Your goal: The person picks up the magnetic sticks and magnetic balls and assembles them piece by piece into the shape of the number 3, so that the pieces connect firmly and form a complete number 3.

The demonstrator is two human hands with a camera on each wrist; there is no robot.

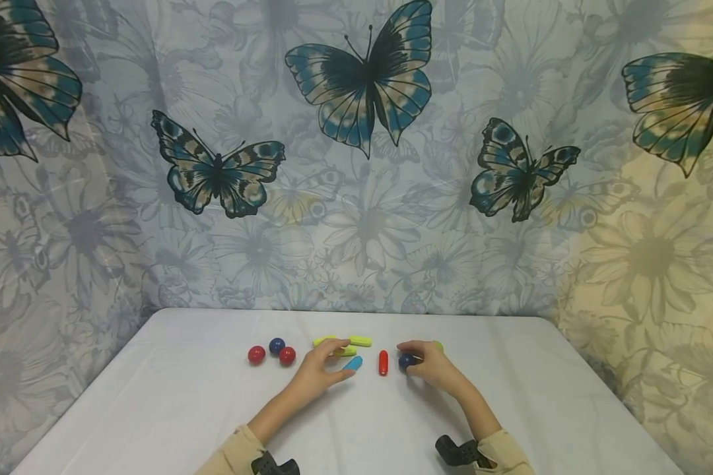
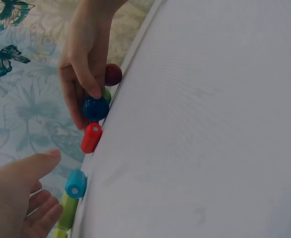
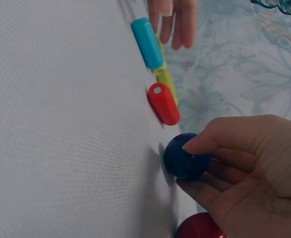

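Observation:
My right hand pinches a dark blue ball between the thumb and fingers, low over the white table. A dark red ball lies under that hand in the right wrist view. My left hand is spread with nothing gripped, its thumb near a light blue rod. Yellow-green rods lie just behind and under the left fingers, partly hidden. Between the two hands lies a red rod, which shows a pale round spot on its end. Something green peeks out behind the right hand.
Left of the left hand, two red balls and another blue ball sit in a group. All rest on the white tabletop, whose far edge meets a butterfly-patterned cloth backdrop. Black straps with camera mounts circle both wrists.

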